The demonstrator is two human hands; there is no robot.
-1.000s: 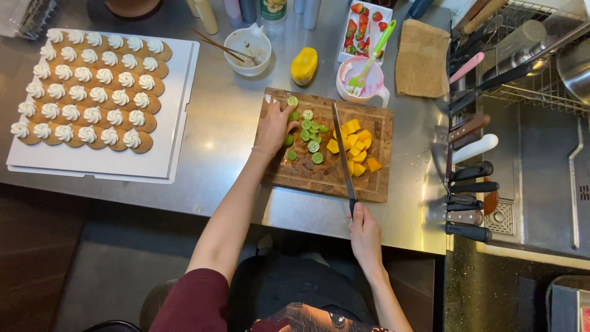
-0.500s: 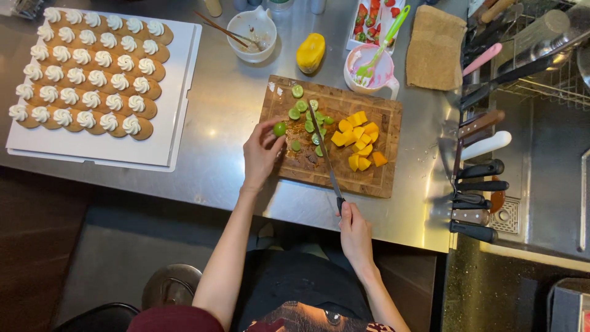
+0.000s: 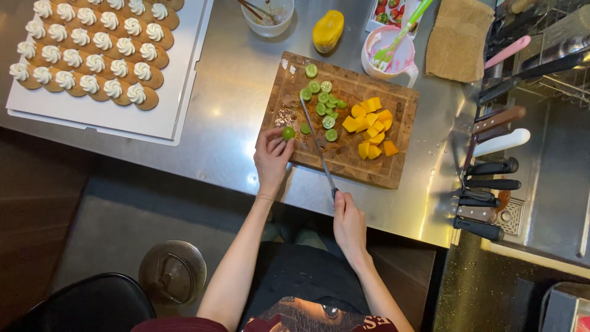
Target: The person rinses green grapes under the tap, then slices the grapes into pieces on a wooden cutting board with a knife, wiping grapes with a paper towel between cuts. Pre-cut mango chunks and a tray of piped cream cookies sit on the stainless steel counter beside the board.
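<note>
Small green fruit (image 3: 288, 133), round and glossy, sits pinched at the fingertips of the left hand (image 3: 272, 157), right at the near-left edge of the wooden cutting board (image 3: 393, 174). Left hand's curled in tight around it, fingers bunched, thumb tucked. The right hand (image 3: 349, 222) is closed around the handle of a long knife (image 3: 318, 145), and the blade runs up and away from that hand across the board, its tip just beyond the left fingertips. Past the blade, on the right hand's far side, there's a scatter of green slices (image 3: 324, 101) and then a heap of orange cubes (image 3: 370, 128). That little fruit looks light and smooth-skinned, I'd say slippery and keen to roll, soft enough to squash under pressure, so a hold on its sides with fingertips curled back seems the safe grip. Off beyond the left hand, a white tray (image 3: 178, 104) of cream-topped biscuits (image 3: 92, 43). Out to the right of the right hand, a row of knife handles (image 3: 491, 166) on the steel counter (image 3: 233, 80)
</note>
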